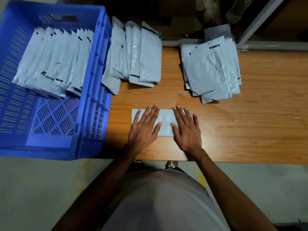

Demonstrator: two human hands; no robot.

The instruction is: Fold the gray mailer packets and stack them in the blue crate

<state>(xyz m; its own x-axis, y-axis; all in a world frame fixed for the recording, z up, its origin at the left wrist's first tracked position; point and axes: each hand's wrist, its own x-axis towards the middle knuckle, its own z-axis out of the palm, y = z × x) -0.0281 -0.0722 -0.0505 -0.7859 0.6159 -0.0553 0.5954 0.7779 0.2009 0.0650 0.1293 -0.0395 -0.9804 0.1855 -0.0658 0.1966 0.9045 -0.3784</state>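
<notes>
Nearest to the person, at the front edge of the table (250, 130), lies one gray packet (164, 121), already a narrow flat rectangle. Both hands press on it with straight, spread fingers: the left hand (144, 126) covers its left part and the right hand (186, 128) its right part. Neither hand curls around anything; they only flatten the packet. I judge that this packet is folded and its crease is being smoothed, so it is not yet in the crate.

Farther back, two piles wait on the table. The middle pile (138, 54) lies just beside the crate wall, and some packets lean on it. The right pile (211, 69) lies well apart from it, toward the far edge. Whether these are folded or not I cannot tell for sure; they look larger than the pressed packet.

On the left, the blue crate (93, 97) holds a row of packets (53, 60) in its far half, overlapping like tiles. Its near half shows bare floor. So the task seems partly done, with many packets left.
</notes>
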